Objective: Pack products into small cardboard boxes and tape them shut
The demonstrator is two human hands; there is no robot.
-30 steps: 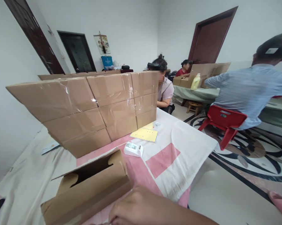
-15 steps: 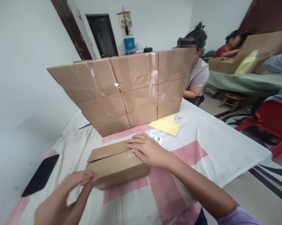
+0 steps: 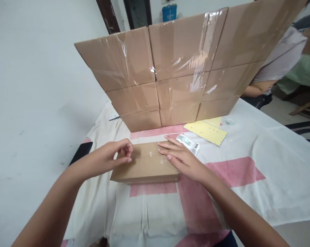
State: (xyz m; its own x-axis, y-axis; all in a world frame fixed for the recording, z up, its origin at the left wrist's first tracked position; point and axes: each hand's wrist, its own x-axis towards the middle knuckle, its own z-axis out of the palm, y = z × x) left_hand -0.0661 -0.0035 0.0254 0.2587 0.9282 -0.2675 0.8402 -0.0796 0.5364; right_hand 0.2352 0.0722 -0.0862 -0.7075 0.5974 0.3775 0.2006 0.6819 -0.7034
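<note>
A small brown cardboard box (image 3: 141,166) lies on the table in front of me, with small shiny patches on its top that look like clear tape. My right hand (image 3: 182,156) rests flat on the box's right end, fingers stretched out. Over the left end is my left hand (image 3: 120,152), its fingers curled in towards the thumb; anything between them is too small to make out. Just beyond my right hand lies a white tape dispenser (image 3: 187,141), partly covered by the fingers.
Behind the box stands a tall wall of stacked, taped cardboard boxes (image 3: 180,51). A yellow sheet (image 3: 208,132) and a small clear roll (image 3: 230,121) lie at right. On the left is a black flat object (image 3: 81,151). A person's sleeve (image 3: 283,55) shows behind the stack.
My left hand has come off the box's front left corner and moved over its top. The raised gap between the flaps no longer shows. The view has tilted down and turned left.
</note>
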